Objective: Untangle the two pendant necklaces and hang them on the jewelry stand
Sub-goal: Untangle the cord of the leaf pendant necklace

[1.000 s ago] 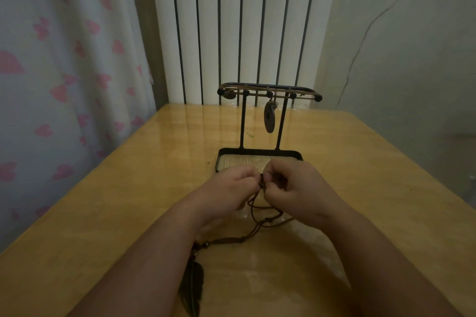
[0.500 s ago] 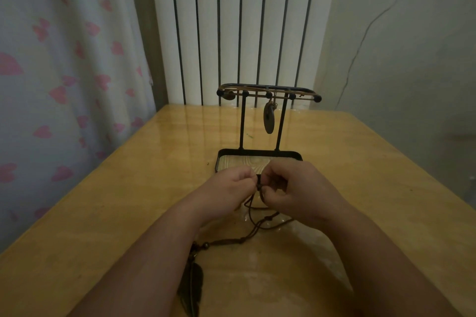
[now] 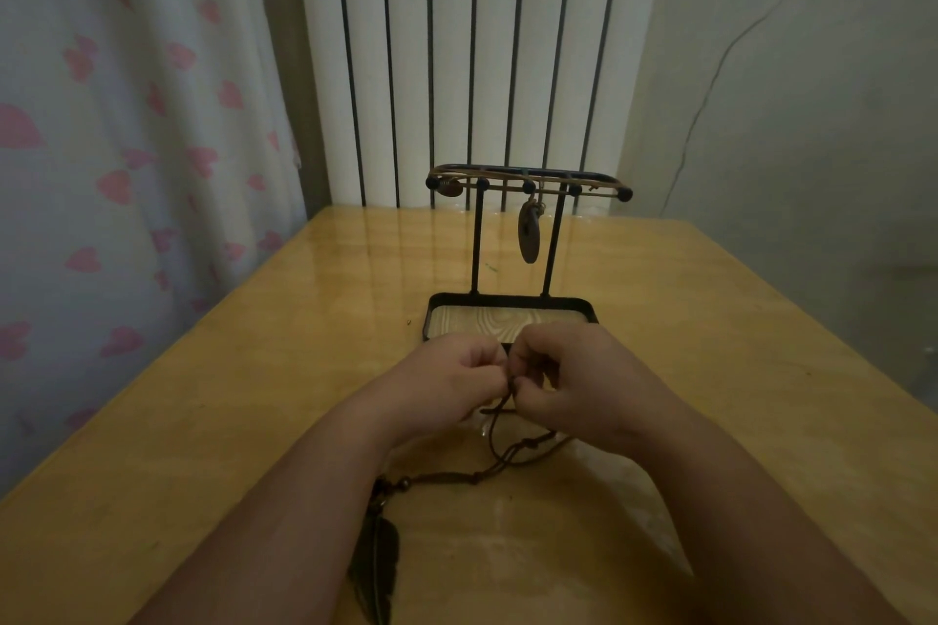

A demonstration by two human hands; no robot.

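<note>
Both the left hand (image 3: pixel 451 381) and the right hand (image 3: pixel 573 383) have their fingers (image 3: pixel 495 371) curled tight, pinching the dark brown cord necklace (image 3: pixel 500 452) between them just in front of the black metal jewelry stand (image 3: pixel 528 175). Its dark feather pendant (image 3: pixel 375 568) lies on the yellow wooden tabletop (image 3: pixel 254 396). The tangle is best eased by small opposed pulls rather than yanks. Against the earlier frames the hands have barely shifted.
</note>
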